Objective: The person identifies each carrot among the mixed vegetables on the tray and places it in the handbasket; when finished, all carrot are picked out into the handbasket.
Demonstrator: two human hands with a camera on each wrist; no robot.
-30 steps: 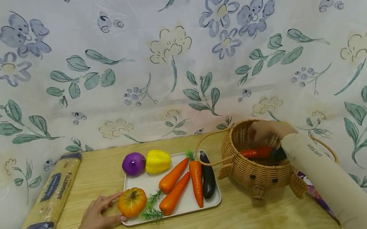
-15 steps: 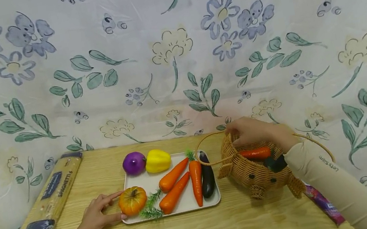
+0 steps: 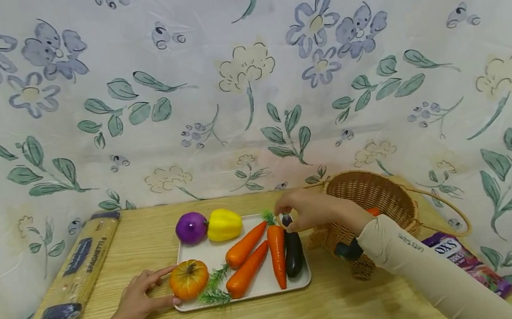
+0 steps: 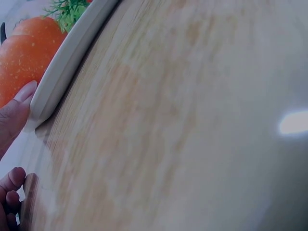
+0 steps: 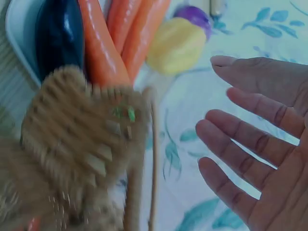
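The left hand [image 3: 139,300] has its thumb at the corner of a white tray [image 3: 269,288], beside an orange pumpkin [image 3: 188,279]; its forefinger reaches the pumpkin's far side. In the left wrist view the thumb [image 4: 13,113] touches the tray rim [image 4: 53,77]. Over the upper end of a dark eggplant [image 3: 293,255] is the right hand [image 3: 312,209], fingers bent down; contact cannot be told. In the right wrist view that hand [image 5: 264,130] shows spread fingers holding nothing. Three carrots [image 3: 278,254], a yellow pepper [image 3: 224,224] and a purple onion [image 3: 191,228] are on or at the tray.
A wicker basket [image 3: 367,189] with looped handles stands right of the tray, partly behind the right forearm, with something red inside. A spaghetti pack [image 3: 85,261] lies at the left, a purple packet [image 3: 460,255] at the right. A patterned cloth hangs behind.
The right hand has come out of the basket and moved left to the eggplant. The basket has shifted and tilted, uncovering more of the purple packet. The left hand stays at the tray.
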